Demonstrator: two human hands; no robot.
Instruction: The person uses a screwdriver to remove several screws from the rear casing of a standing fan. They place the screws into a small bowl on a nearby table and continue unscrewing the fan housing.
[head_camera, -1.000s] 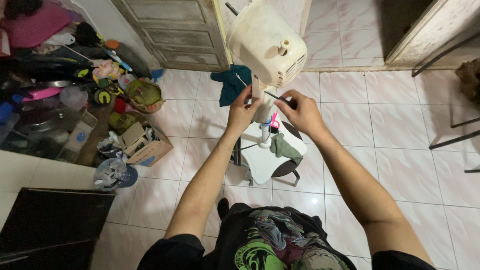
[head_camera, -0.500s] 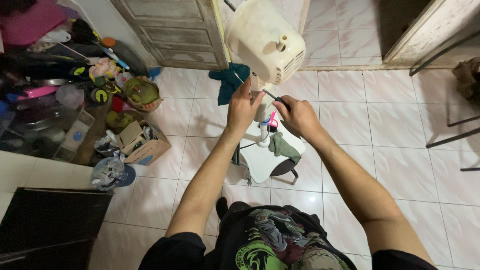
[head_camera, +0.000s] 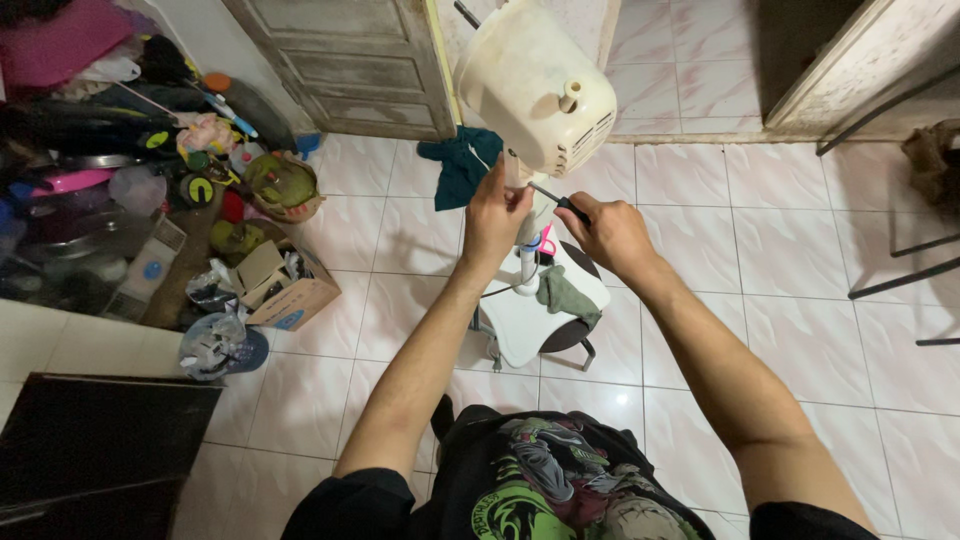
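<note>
Fan motor housing (head_camera: 535, 85): left hand (head_camera: 495, 215) grips its neck steady while right hand (head_camera: 610, 235) fingers, pinching the screwdriver (head_camera: 560, 200), keep the tip square.

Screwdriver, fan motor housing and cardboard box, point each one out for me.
screwdriver (head_camera: 560, 201), head view, dark shaft
fan motor housing (head_camera: 520, 75), head view, cream shell
cardboard box (head_camera: 300, 298), head view, side wall
</note>
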